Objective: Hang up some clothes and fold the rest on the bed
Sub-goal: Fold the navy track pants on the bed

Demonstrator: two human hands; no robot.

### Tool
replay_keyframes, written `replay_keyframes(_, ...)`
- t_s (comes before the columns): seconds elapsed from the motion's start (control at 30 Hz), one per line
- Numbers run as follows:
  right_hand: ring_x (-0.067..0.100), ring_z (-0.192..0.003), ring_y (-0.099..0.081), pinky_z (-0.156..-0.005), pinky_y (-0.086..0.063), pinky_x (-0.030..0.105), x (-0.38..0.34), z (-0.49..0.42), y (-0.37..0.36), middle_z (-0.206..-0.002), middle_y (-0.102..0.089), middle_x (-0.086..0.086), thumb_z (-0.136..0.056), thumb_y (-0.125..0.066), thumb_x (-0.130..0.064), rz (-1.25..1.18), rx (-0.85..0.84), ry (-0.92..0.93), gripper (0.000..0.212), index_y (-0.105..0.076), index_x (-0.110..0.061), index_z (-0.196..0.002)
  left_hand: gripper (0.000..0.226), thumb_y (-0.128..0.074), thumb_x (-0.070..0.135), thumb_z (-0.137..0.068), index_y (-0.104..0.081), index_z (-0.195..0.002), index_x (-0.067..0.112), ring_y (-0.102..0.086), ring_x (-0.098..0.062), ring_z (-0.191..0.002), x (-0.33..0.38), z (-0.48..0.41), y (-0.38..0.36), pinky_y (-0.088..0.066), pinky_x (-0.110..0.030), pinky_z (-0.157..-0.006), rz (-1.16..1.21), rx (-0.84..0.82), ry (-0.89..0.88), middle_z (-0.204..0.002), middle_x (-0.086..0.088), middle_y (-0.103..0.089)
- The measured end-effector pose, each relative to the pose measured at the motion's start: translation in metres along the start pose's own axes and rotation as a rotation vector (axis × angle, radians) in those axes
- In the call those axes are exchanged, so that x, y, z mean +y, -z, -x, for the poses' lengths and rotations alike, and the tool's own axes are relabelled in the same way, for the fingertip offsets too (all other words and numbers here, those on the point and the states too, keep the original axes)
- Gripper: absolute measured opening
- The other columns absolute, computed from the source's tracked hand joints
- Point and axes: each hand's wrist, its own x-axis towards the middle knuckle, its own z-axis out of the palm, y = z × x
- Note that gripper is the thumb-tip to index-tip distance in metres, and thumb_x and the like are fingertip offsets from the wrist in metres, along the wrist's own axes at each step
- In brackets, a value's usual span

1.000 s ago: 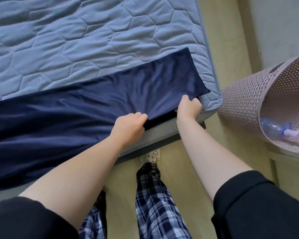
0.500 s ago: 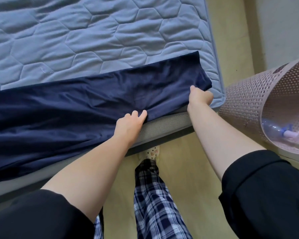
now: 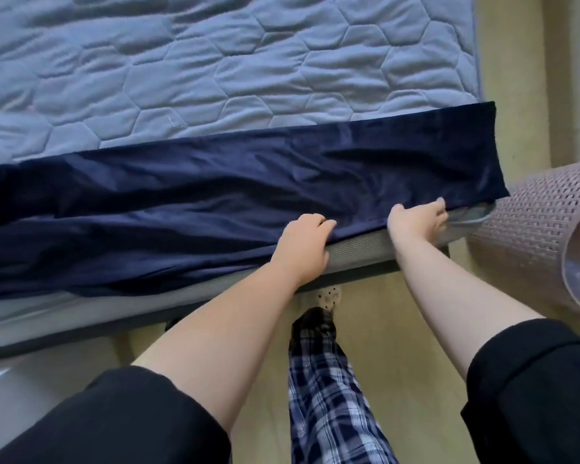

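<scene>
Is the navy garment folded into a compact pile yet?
No, the navy garment lies stretched out long along the near edge of the bed.

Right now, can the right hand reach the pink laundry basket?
Probably yes. The laundry basket lies just right of the right hand, with nothing between them, but that hand grips the navy garment and must let go first.

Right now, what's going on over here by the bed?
A person stands at the near side of the bed with a long navy garment spread flat along its edge. The left hand grips the garment's near edge, and the right hand grips the same edge closer to the garment's end, by the bed's corner. A perforated basket is beside that corner.
</scene>
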Motion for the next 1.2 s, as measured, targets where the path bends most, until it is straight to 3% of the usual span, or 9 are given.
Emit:
replay_keyframes(0.23, 0.026, -0.139, -0.026, -0.114, -0.021, 0.038, 0.000, 0.126, -0.064, -0.151, -0.031, 0.011, -0.087, -0.052, -0.012, 0.264, -0.217, 0.592, 0.054, -0.041, -0.006, -0.139, 0.041, -0.054, 0.008, -0.080, -0.053, -0.120, 0.012, -0.047, -0.031, -0.107, -0.164, 0.108, 0.037, -0.033, -0.038, -0.084, -0.441, 0.100, 0.248, -0.118, -0.010, -0.051)
replay_keyframes(0.37, 0.026, -0.130, -0.037, -0.107, -0.030, 0.036, -0.011, 0.185, -0.096, -0.142, -0.042, 0.009, -0.089, -0.058, -0.019, 0.379, -0.449, 0.978, 0.042, -0.053, -0.007, -0.129, 0.025, -0.057, 0.003, -0.080, -0.053, -0.103, 0.010, -0.048, -0.034, -0.095, -0.203, 0.142, 0.056, -0.033, -0.039, -0.070, -0.441, 0.152, 0.510, -0.104, -0.013, -0.054)
replay_keyframes(0.47, 0.027, -0.117, -0.045, -0.098, -0.036, 0.036, -0.016, 0.216, -0.116, -0.129, -0.050, 0.007, -0.085, -0.065, -0.026, 0.531, -0.546, 1.221, 0.043, -0.056, -0.009, -0.124, 0.016, -0.054, 0.026, -0.091, -0.054, -0.097, 0.011, -0.050, -0.031, -0.096, -0.219, 0.156, 0.056, -0.036, -0.038, -0.072, -0.329, 0.124, 0.670, -0.100, -0.011, -0.057)
replay_keyframes(0.63, 0.031, -0.081, -0.050, -0.064, -0.030, 0.036, -0.027, 0.234, -0.129, -0.088, -0.053, 0.011, -0.067, -0.070, -0.004, 0.860, -0.341, 1.449, 0.025, -0.056, -0.007, -0.088, 0.040, -0.051, 0.051, -0.088, -0.053, -0.105, 0.015, -0.047, -0.025, -0.102, -0.223, 0.175, 0.036, -0.038, -0.034, -0.074, -0.362, 0.064, 0.417, -0.107, -0.005, -0.052)
replay_keyframes(0.8, 0.026, -0.043, -0.045, -0.047, -0.030, 0.029, -0.020, 0.240, -0.126, -0.048, -0.044, 0.009, -0.036, -0.066, 0.017, 0.796, -0.288, 1.673, 0.037, -0.048, -0.008, -0.057, 0.014, -0.047, 0.014, -0.089, -0.052, -0.101, 0.014, -0.052, -0.026, -0.098, -0.230, 0.176, 0.034, -0.032, -0.033, -0.068, -0.371, -0.037, 0.217, -0.102, -0.004, -0.057)
replay_keyframes(0.9, 0.033, -0.066, -0.060, -0.057, -0.032, 0.034, -0.011, 0.243, -0.130, -0.070, -0.061, 0.013, -0.064, -0.065, 0.003, 1.032, -0.431, 1.489, 0.023, -0.053, -0.007, -0.081, 0.016, -0.046, 0.010, -0.089, -0.057, -0.096, 0.018, -0.056, -0.025, -0.096, -0.232, 0.183, 0.031, -0.035, -0.030, -0.067, -0.168, -0.098, 0.271, -0.100, -0.002, -0.061)
replay_keyframes(0.97, 0.032, -0.084, -0.058, -0.063, -0.030, 0.034, -0.008, 0.244, -0.131, -0.086, -0.062, 0.009, -0.082, -0.057, -0.020, 0.970, -0.456, 1.380, 0.014, -0.050, -0.011, -0.089, 0.015, -0.048, 0.016, -0.091, -0.062, -0.094, 0.019, -0.057, -0.024, -0.096, -0.233, 0.185, 0.034, -0.040, -0.028, -0.072, 0.097, -0.054, 0.405, -0.101, -0.001, -0.064)
replay_keyframes(1.1, 0.031, -0.087, -0.051, -0.070, -0.042, 0.038, -0.020, 0.270, -0.136, -0.091, -0.056, 0.009, -0.080, -0.059, -0.026, 0.635, -0.424, 1.440, 0.025, -0.057, -0.005, -0.093, 0.019, -0.048, 0.018, -0.090, -0.066, -0.086, 0.013, -0.058, -0.022, -0.088, -0.243, 0.201, 0.049, -0.044, -0.029, -0.074, 0.614, 0.322, 0.767, -0.090, -0.002, -0.067)
replay_keyframes(1.2, 0.036, -0.109, -0.052, -0.088, -0.045, 0.043, -0.039, 0.299, -0.153, -0.124, -0.055, 0.017, -0.077, -0.062, -0.022, 0.541, -0.468, 1.528, 0.047, -0.057, -0.001, -0.119, 0.020, -0.047, 0.016, -0.091, -0.064, -0.087, 0.008, -0.057, -0.024, -0.085, -0.263, 0.226, 0.058, -0.045, -0.033, -0.075, 0.610, 0.589, 0.949, -0.091, -0.007, -0.065)
